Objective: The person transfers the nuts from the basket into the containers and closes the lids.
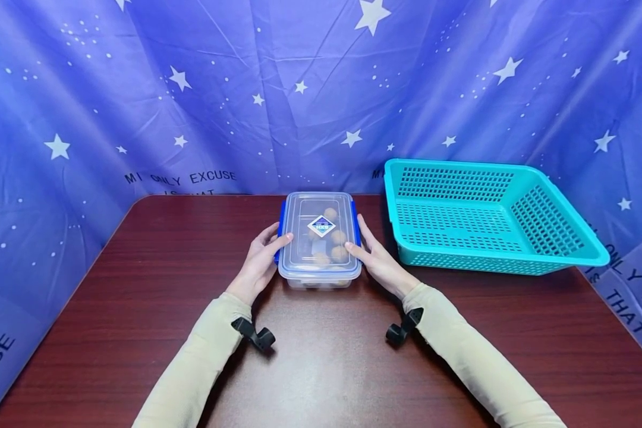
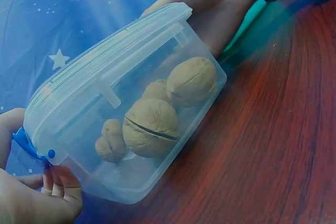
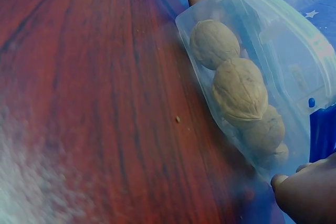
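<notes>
A clear plastic food box with a lid and blue side latches is between my two hands at the table's far middle. My left hand grips its left side, thumb on the lid's edge and fingers by the blue latch. On the opposite side my right hand grips it likewise, thumb over the rim. Several walnuts lie inside; one shows a dark crack along its seam. More walnuts show through the wall in the right wrist view. A diamond-shaped label is on the lid.
An turquoise plastic basket with slotted walls stands at the table's back right, right of the box. The dark red wooden table reaches to a blue star-patterned curtain behind. A tiny crumb lies on the tabletop.
</notes>
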Demonstrator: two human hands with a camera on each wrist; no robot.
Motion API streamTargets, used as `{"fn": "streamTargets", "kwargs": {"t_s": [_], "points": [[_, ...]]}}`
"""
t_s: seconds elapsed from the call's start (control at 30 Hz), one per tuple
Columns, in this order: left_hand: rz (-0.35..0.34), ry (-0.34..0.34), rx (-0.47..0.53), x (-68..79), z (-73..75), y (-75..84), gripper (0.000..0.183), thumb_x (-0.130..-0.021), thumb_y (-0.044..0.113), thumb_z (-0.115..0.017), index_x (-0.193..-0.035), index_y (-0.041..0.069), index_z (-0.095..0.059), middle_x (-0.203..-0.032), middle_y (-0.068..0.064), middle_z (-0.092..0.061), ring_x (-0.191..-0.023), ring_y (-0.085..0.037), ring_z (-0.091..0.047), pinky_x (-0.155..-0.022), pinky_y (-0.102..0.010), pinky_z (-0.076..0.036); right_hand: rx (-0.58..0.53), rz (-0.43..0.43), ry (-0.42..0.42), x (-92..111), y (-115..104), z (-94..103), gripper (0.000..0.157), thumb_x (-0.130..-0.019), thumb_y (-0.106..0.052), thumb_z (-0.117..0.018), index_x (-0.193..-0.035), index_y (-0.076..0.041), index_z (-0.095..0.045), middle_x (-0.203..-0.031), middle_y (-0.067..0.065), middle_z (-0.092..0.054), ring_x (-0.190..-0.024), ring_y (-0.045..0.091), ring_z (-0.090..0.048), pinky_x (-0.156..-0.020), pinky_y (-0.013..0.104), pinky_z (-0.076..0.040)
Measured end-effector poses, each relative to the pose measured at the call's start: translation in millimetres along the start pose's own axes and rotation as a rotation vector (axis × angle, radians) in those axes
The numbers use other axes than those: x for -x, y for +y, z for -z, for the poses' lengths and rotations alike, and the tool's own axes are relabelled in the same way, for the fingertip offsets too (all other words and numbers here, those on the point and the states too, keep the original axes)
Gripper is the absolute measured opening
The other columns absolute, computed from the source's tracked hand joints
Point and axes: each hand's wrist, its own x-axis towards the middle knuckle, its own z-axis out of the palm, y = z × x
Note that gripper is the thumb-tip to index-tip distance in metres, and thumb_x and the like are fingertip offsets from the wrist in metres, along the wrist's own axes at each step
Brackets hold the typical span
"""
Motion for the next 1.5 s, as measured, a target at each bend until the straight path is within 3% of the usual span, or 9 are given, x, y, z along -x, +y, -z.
{"fn": "streamTargets", "kwargs": {"t_s": [0.23,0.33,0.47,0.6,0.7,0.8,1.1,1.27,1.5], "points": [[-0.060,-0.008,-0.106,4.3,-3.6,0.3,0.057,-0.095,0.002,-0.057,-0.147,0.002,-0.036,-0.118,-0.010,-0.050,-0.096,-0.013,-0.057,-0.082,-0.025,-0.051,0.007,-0.008,0.005,-0.2,-0.5,-0.3,0.080,-0.100,-0.023,-0.053,-0.156,-0.022,0.004,-0.161,0.000,0.006,-0.144,0.017,-0.004,-0.115,0.038,-0.009],[-0.097,0.000,-0.252,6.3,-7.4,0.8,0.059,-0.096,0.006,-0.057,-0.149,0.002,-0.032,-0.127,-0.016,-0.044,-0.105,-0.019,-0.052,-0.087,-0.029,-0.049,-0.004,0.004,0.002,0.4,-0.9,-1.3,0.080,-0.101,-0.021,-0.052,-0.156,-0.020,0.006,-0.161,0.001,0.007,-0.144,0.018,-0.003,-0.115,0.039,-0.008],[-0.119,-0.004,-0.446,6.8,-11.3,0.8,0.071,-0.094,0.014,-0.061,-0.152,0.004,-0.022,-0.140,-0.020,-0.029,-0.121,-0.028,-0.041,-0.100,-0.038,-0.039,-0.020,0.014,-0.005,1.1,-1.3,-2.8,0.080,-0.101,-0.019,-0.051,-0.156,-0.018,0.008,-0.161,0.002,0.009,-0.144,0.019,-0.001,-0.115,0.039,-0.007],[-0.090,-0.079,-0.377,5.4,-13.4,0.8,0.082,-0.095,0.012,-0.059,-0.156,0.008,-0.005,-0.155,-0.017,-0.014,-0.135,-0.029,-0.028,-0.109,-0.041,-0.028,-0.018,0.015,-0.010,1.4,-1.4,-3.1,0.080,-0.102,-0.019,-0.050,-0.155,-0.017,0.009,-0.160,0.001,0.010,-0.144,0.018,0.001,-0.115,0.039,-0.006],[-0.062,-0.133,-0.265,4.4,-14.4,1.3,0.084,-0.097,0.007,-0.054,-0.156,0.012,0.005,-0.159,-0.013,-0.008,-0.138,-0.027,-0.025,-0.110,-0.041,-0.027,-0.011,0.018,-0.014,1.5,-1.6,-2.5,0.079,-0.102,-0.019,-0.049,-0.155,-0.017,0.009,-0.160,0.001,0.011,-0.144,0.019,0.002,-0.115,0.040,-0.005],[-0.051,-0.148,-0.223,4.0,-14.3,1.4,0.083,-0.098,0.004,-0.051,-0.155,0.013,0.007,-0.160,-0.012,-0.006,-0.138,-0.026,-0.026,-0.109,-0.040,-0.028,-0.006,0.020,-0.020,1.3,-2.1,-2.1,0.079,-0.102,-0.019,-0.049,-0.155,-0.018,0.009,-0.160,0.001,0.011,-0.144,0.019,0.002,-0.115,0.040,-0.005],[-0.048,-0.177,-0.308,3.9,-13.0,3.4,0.079,-0.100,0.005,-0.045,-0.155,0.012,0.011,-0.160,-0.010,0.006,-0.143,-0.022,-0.007,-0.114,-0.039,-0.015,-0.041,-0.002,-0.027,1.1,-3.2,-2.0,0.080,-0.102,-0.019,-0.049,-0.155,-0.018,0.011,-0.160,0.001,0.013,-0.144,0.018,0.003,-0.115,0.040,-0.005],[-0.046,-0.202,-0.326,3.6,-13.8,3.8,0.076,-0.101,0.004,-0.041,-0.154,0.012,0.013,-0.160,-0.009,0.009,-0.144,-0.021,-0.003,-0.114,-0.039,-0.012,-0.050,-0.009,-0.034,0.3,-3.3,-0.3,0.080,-0.102,-0.019,-0.048,-0.155,-0.019,0.012,-0.160,0.003,0.013,-0.144,0.021,0.002,-0.115,0.042,-0.006],[-0.051,-0.185,-0.371,3.8,-12.7,4.6,0.076,-0.101,0.006,-0.042,-0.155,0.012,0.011,-0.160,-0.010,0.008,-0.144,-0.021,0.000,-0.115,-0.038,-0.008,-0.060,-0.007,-0.010,0.7,-5.3,-0.1,0.080,-0.100,-0.016,-0.053,-0.156,-0.019,0.005,-0.161,0.005,0.005,-0.145,0.019,-0.003,-0.115,0.039,-0.009]]}}
